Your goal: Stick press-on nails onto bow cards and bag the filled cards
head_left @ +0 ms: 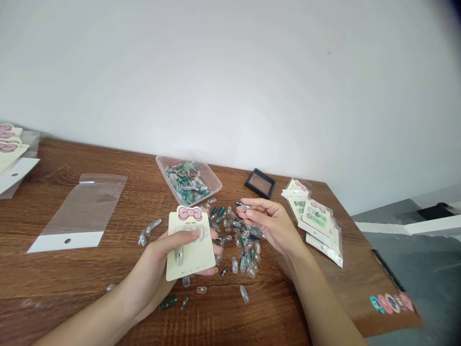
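Observation:
My left hand (158,259) grips a cream display card (194,259) with a pink bow at its top, thumb lying across the front. A few press-on nails (179,255) sit on the card, partly covered by the thumb. To the right, my right hand (268,223) pinches a clear press-on nail (246,206) between thumb and fingers, with a dark nail close by at the fingertips. Beneath both hands spreads a loose pile of clear, grey and green press-on nails (235,264) on the wooden table.
A clear plastic tub (216,185) full of green nails stands behind the pile, with a black-framed box (260,182) to its right. Packed nail cards (317,218) lie stacked at right. An unfilled clear bag (82,206) and bow cards (9,154) lie at left.

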Available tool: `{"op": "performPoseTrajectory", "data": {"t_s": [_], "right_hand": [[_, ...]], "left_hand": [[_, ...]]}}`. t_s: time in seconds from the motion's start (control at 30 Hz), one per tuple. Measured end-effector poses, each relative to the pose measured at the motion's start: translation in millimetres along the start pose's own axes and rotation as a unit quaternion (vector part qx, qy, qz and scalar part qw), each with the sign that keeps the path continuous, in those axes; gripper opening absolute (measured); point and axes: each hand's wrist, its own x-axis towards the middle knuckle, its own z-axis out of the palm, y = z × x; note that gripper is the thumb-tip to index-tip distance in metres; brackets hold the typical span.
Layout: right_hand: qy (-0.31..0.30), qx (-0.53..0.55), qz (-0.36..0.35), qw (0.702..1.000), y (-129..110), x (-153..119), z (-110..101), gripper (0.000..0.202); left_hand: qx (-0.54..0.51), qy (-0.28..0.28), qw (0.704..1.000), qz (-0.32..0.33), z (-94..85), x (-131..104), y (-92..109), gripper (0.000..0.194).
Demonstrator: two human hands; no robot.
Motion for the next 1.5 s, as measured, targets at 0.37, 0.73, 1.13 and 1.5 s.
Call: {"op": "performPoseTrajectory", "data": {"t_s": [0.37, 0.73, 1.13, 1.5], "right_hand": [[-0.064, 0.01, 0.025, 0.998, -1.8, -4.1, 0.9, 0.035], [-0.057, 0.018, 0.029, 0.998, -1.8, -4.4, 0.7, 0.023], [-0.051, -0.004, 0.018, 0.999, -0.5, -1.5, 1.5, 0.02], [-0.005, -0.04, -0.043, 0.998, 0.4, -1.7, 1.7, 0.023]], "left_hand": [[0.012, 0.018, 1.0, -0.003, 2.4, -0.6, 0.4, 0.02], [0.019, 0.022, 1.0, -0.005, 3.0, -1.0, 0.3, 0.021], [0.014, 0.036, 0.999, -0.015, 4.3, -1.8, 0.7, 0.023], [0.014, 0.047, 0.999, -0.01, 5.6, -1.2, 0.8, 0.027]]}}
